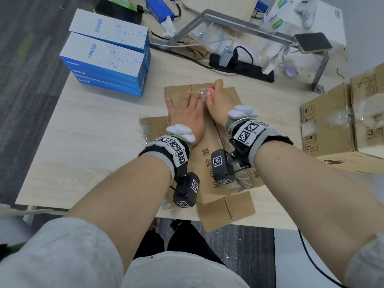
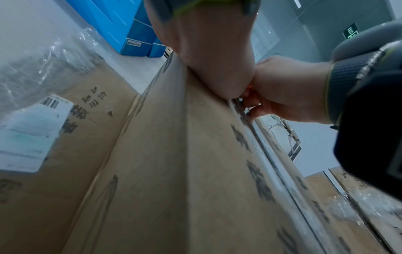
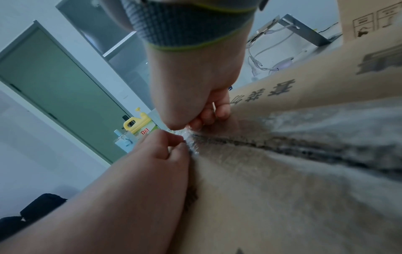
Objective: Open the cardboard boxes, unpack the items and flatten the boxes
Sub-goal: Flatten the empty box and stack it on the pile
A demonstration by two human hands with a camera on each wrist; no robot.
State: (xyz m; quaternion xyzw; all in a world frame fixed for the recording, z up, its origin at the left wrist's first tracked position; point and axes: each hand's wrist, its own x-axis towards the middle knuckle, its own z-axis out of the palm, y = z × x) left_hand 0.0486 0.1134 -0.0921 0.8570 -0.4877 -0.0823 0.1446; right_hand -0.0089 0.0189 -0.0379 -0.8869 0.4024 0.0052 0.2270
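Observation:
A brown cardboard box (image 1: 209, 142) with printed characters lies low on the table, flaps splayed out at its near and left sides. My left hand (image 1: 187, 107) presses flat on its top panel, fingers spread. Just right of it, my right hand (image 1: 216, 96) is curled round a small pink object (image 1: 211, 92) at the taped seam. Crumpled clear tape (image 1: 202, 94) sits between the two hands. In the right wrist view the right hand's fingertips (image 3: 206, 116) curl at the end of the tape (image 3: 188, 135), with the left hand (image 3: 165, 151) touching beside it. The seam (image 2: 261, 137) runs along the box (image 2: 163, 154).
Several blue and white Anker boxes (image 1: 106, 57) are stacked at the back left. Taped cardboard boxes (image 1: 342, 117) stand at the right. A black power strip (image 1: 241, 67), cables and a metal stand (image 1: 228, 21) lie behind. One flap (image 1: 226, 210) overhangs the table's (image 1: 83, 132) front edge.

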